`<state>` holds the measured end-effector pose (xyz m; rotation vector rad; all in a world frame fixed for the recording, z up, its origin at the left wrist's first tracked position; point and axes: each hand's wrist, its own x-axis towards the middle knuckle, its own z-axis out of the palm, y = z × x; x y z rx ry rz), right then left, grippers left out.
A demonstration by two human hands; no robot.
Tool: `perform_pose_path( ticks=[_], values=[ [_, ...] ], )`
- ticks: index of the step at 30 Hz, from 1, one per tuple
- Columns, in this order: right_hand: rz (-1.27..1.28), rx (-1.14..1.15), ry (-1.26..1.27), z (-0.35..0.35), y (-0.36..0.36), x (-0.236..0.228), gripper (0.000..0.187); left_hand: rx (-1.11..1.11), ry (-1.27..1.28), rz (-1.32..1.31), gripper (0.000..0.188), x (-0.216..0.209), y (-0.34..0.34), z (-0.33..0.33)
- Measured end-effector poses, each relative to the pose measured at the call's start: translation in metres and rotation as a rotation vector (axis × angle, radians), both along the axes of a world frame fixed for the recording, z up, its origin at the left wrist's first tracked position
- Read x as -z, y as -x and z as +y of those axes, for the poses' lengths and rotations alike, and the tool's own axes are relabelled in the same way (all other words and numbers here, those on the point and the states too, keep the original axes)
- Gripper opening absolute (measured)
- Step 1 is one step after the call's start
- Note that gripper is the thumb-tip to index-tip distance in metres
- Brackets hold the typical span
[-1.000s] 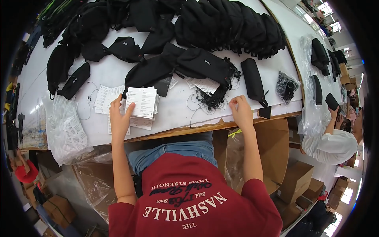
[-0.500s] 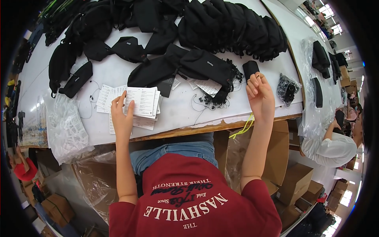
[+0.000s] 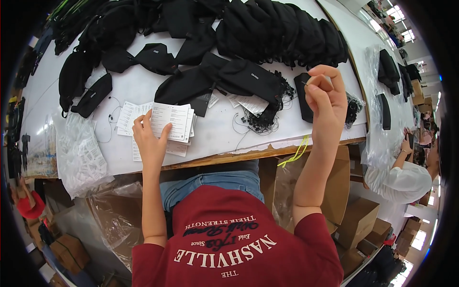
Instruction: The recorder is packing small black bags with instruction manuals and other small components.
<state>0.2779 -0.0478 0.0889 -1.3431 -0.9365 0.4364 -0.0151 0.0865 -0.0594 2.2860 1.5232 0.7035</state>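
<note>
My left hand [image 3: 151, 137] lies with fingers apart on a stack of white printed cards [image 3: 173, 117] near the table's front edge. My right hand [image 3: 327, 98] is raised over the table to the right, thumb and fingers pinched together. A tiny dark thing shows at its fingertips, too small to name. Behind that hand lies a black fabric item [image 3: 302, 98], partly hidden. Left of it are a tangle of thin black cords [image 3: 262, 121] and a black fabric pouch [image 3: 251, 79] lying over more cards.
Black pouches [image 3: 277, 36] form a long row at the far side. A clear bag of white labels [image 3: 83, 160] hangs over the front edge at left. Yellow-green cord [image 3: 297, 152] hangs from the edge. Cardboard boxes [image 3: 356, 222] stand below; a co-worker [image 3: 404, 179] is at right.
My right hand has risen and shifted right, uncovering more of the black item behind it and covering part of a small bag. My left fingers have moved slightly on the cards.
</note>
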Motion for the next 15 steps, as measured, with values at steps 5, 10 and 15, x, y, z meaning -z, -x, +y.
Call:
perform_pose_path(
  ticks=[5,10,15],
  values=[
    [0.091,-0.056,0.059,0.005,0.006,0.009,0.019,0.021,0.142,-0.078,0.033,-0.023,0.000,-0.002],
    [0.135,-0.120,0.074,-0.001,0.019,0.022,0.037,0.126,0.556,-0.474,0.024,-0.046,-0.003,-0.022],
    [0.203,-0.259,0.126,-0.007,0.055,0.041,0.049,0.246,0.774,-0.974,0.034,-0.061,-0.023,-0.056]
  ],
)
